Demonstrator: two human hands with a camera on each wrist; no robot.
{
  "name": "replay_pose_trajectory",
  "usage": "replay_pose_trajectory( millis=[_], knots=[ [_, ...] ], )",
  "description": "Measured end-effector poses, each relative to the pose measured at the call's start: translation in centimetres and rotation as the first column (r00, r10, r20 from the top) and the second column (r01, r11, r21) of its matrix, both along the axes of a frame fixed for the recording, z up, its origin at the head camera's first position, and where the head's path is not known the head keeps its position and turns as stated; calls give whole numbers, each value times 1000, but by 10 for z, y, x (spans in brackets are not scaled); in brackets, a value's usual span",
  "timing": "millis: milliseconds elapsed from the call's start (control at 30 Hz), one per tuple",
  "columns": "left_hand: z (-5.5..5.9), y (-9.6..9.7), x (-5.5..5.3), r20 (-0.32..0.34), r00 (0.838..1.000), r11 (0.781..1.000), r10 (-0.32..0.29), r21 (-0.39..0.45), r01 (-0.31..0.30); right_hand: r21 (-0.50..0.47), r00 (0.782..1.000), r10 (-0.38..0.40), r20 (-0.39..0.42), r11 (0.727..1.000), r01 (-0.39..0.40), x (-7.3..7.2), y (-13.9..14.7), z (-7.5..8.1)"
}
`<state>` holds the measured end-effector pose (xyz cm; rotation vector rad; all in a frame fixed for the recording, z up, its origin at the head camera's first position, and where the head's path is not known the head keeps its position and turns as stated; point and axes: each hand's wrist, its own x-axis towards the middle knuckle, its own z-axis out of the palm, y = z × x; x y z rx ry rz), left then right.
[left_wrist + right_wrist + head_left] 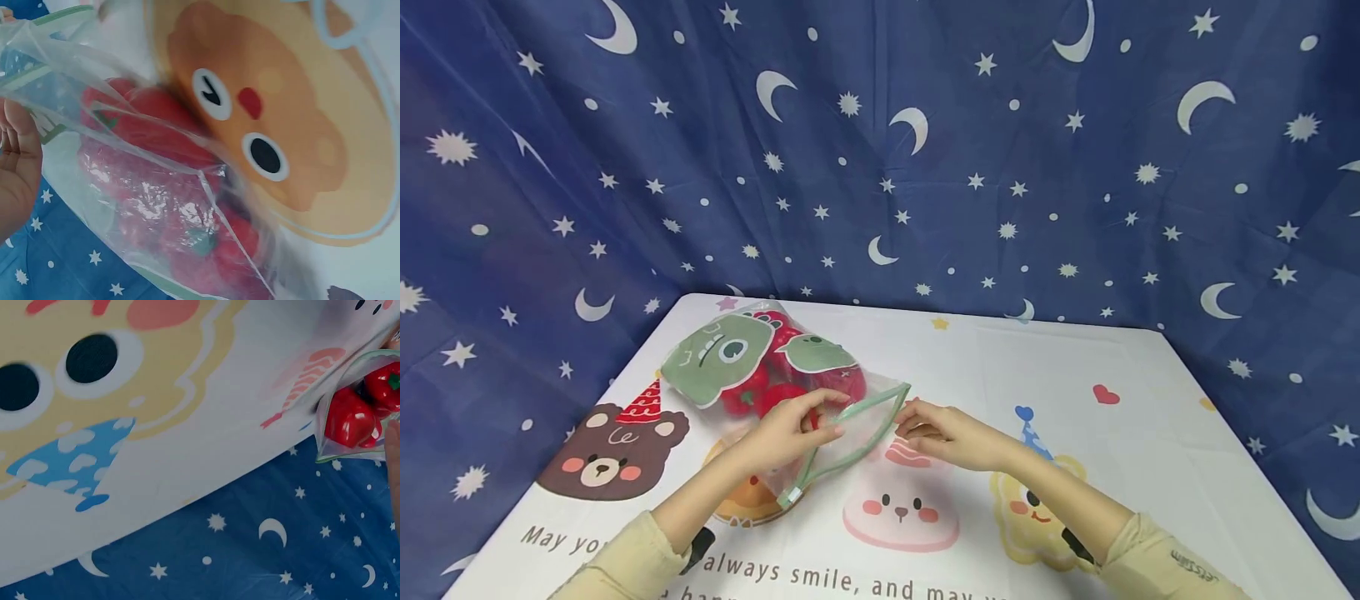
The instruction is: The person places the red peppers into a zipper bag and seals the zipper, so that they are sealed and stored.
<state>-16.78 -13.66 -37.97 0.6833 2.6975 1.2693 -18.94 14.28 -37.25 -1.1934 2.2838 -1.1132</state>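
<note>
A clear zip bag (880,417) printed with green cartoon monsters lies on the table, its green-edged mouth facing right and standing apart. Inside are several red bell peppers (350,417) with green stems, along with a rounder dark-pink item (842,382) partly hidden under the print. My left hand (792,433) rests at the near side of the bag by its mouth, index finger and thumb spread with a gap between them. Close to the opposite rim is my right hand (951,433), its fingers loosely bent; whether the fingertips touch the plastic is hard to tell.
A white tablecloth (1037,367) with cartoon animals and lettering covers the table. Behind and beside it hangs a dark blue curtain (955,208) with moons and stars. A white slider (793,493) sits at the near end of the bag's green edge.
</note>
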Motion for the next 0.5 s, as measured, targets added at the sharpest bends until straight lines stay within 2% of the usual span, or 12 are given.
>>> replay_pose_trajectory(
  millis=[200, 300, 333, 500],
  knots=[
    [-9, -3, 2, -59, 997, 999, -39, -1, 39, 25, 995, -82, -64, 996, 83, -4, 7, 3],
    [-11, -6, 3, -46, 997, 999, -54, -13, 53, 18, 990, -114, -85, 993, 116, -7, 8, 2],
    [-12, -6, 3, -23, 999, 999, -49, -23, 48, 16, 989, -121, -88, 992, 123, -7, 8, 2],
    [-12, -7, 3, 18, 998, 994, -55, -97, 57, 25, 985, -138, -108, 990, 141, -11, 9, 0]
  ],
)
